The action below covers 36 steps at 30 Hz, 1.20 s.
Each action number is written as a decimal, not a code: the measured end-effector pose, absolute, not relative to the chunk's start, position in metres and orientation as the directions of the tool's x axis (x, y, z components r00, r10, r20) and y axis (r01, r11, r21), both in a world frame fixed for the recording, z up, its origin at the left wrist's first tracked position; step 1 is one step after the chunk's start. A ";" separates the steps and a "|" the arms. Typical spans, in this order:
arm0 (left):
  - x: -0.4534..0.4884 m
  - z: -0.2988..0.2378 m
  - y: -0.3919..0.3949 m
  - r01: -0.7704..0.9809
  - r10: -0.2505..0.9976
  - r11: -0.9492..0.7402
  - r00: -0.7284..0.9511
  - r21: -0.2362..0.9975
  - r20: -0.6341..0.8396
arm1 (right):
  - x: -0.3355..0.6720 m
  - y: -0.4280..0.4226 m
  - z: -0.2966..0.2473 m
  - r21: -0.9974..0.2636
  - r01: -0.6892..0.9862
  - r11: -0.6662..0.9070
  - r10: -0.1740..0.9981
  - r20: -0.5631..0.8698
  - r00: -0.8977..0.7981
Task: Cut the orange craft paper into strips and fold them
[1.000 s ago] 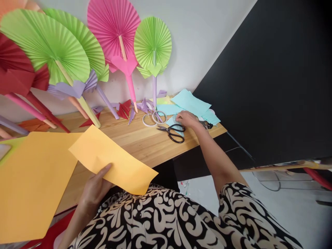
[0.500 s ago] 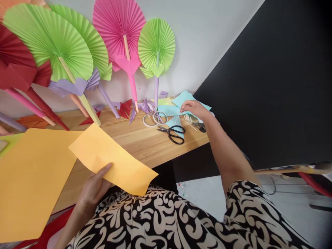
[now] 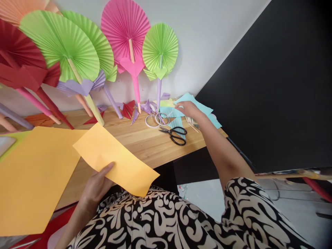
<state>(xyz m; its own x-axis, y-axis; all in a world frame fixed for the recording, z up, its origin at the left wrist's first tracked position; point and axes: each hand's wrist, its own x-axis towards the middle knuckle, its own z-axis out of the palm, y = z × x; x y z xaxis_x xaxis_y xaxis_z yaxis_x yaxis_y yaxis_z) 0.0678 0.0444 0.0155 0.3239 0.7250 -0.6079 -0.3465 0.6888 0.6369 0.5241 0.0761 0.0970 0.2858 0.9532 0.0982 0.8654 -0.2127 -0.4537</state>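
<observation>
My left hand (image 3: 96, 185) grips the near edge of a folded orange-yellow paper strip (image 3: 116, 160), thumb on top, just over the table's front edge. A large sheet of the same orange-yellow paper (image 3: 33, 176) lies to its left. My right hand (image 3: 188, 108) reaches far across the wooden table (image 3: 140, 143) to the pale blue paper sheets (image 3: 193, 105), fingers curled in a pinch on a thin white stick-like thing too small to name. Black scissors (image 3: 175, 133) lie just below that hand, and two tape rings (image 3: 156, 120) to its left.
Pleated paper fans in green (image 3: 61, 46), pink (image 3: 126, 31) and red (image 3: 20, 62) lean on stems against the white wall. Small folded red and purple paper pieces (image 3: 135, 109) lie at the wall's foot. A black panel (image 3: 272, 86) borders the table's right end.
My right hand lifted off the blue paper beside the scissors and shifted back toward the wall, pinching something thin. The left hand and its orange strip stayed put.
</observation>
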 end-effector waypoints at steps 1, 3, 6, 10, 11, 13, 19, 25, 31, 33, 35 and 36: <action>0.067 0.015 0.044 -0.347 0.722 0.692 0.334 0.632 -0.606 | 0.523 0.070 0.093 -0.398 0.887 -0.234 0.954 0.084 0.289; 0.066 0.014 0.044 -0.347 0.722 0.692 0.351 0.633 -0.597 | 0.521 0.052 0.086 -0.350 0.905 -0.240 0.958 0.067 0.280; 0.066 0.013 0.044 -0.349 0.739 0.674 0.344 0.652 -0.580 | 0.516 0.022 0.080 -0.217 0.943 -0.254 0.965 0.003 0.261; 0.068 0.012 0.044 -0.365 0.757 0.653 0.320 0.664 -0.569 | 0.504 -0.007 0.068 -0.138 0.974 -0.179 0.979 -0.124 0.162; 0.068 0.011 0.044 -0.364 0.758 0.653 0.317 0.664 -0.571 | 0.500 -0.011 0.064 -0.132 0.982 -0.135 0.985 -0.128 0.118; 0.068 0.011 0.044 -0.363 0.755 0.656 0.319 0.662 -0.573 | 0.492 -0.015 0.055 -0.121 0.991 -0.064 0.992 -0.117 0.050; 0.067 0.012 0.045 -0.387 0.758 0.652 0.362 0.652 -0.542 | 0.481 -0.013 0.043 -0.100 0.994 -0.040 0.998 -0.057 0.035; 0.067 0.011 0.044 -0.376 0.785 0.617 0.361 0.691 -0.504 | 0.485 0.009 0.064 -0.098 0.993 -0.060 0.997 -0.048 0.056; 0.067 0.009 0.043 -0.374 0.789 0.612 0.355 0.697 -0.502 | 0.478 0.061 0.066 0.016 0.992 -0.126 0.992 0.010 0.126; 0.067 0.009 0.043 -0.376 0.792 0.609 0.346 0.698 -0.504 | 0.476 0.076 0.060 0.034 0.993 -0.116 0.993 -0.005 0.116; 0.068 0.011 0.042 -0.381 0.791 0.610 0.342 0.695 -0.507 | 0.474 0.087 0.054 0.053 0.993 -0.102 0.994 -0.032 0.104; 0.068 0.012 0.042 -0.387 0.792 0.609 0.336 0.692 -0.509 | 0.475 0.091 0.053 0.062 0.993 -0.098 0.994 -0.046 0.101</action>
<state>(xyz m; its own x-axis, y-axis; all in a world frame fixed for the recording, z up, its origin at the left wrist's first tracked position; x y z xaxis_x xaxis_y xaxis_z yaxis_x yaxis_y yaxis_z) 0.0683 0.0423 0.0117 0.3365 0.7922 -0.5091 -0.3868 0.6092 0.6923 0.4751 0.0909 0.0528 0.1010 0.9938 -0.0455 0.9932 -0.0981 0.0620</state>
